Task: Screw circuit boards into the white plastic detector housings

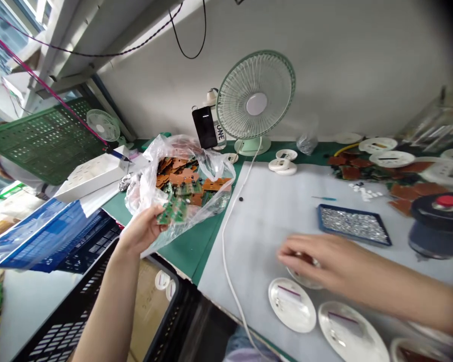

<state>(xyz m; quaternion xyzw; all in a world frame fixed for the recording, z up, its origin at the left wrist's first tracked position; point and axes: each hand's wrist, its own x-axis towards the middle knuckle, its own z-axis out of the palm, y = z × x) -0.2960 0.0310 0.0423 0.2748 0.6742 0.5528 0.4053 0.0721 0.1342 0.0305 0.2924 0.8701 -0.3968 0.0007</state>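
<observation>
My left hand (145,231) pinches green circuit boards (173,208) at the near edge of a clear plastic bag (136,196). More brown and green circuit boards (183,173) fill that bag. Over the grey mat, my right hand (313,256) is somewhat blurred, its fingers curled round a white round plastic cover (304,279), which they partly hide. Nearer to me lie a white cover with a dark strip (292,304) and a larger one (351,332). Beyond my right hand is a blue tray of small metal parts (353,224).
A green fan (256,95) stands at the wall, its white cable (224,246) crossing the mat. Beside it are a phone (204,126) and bottle. An electric screwdriver-like dark device with a red button (448,201) is at right. A black crate (60,322) stands below left.
</observation>
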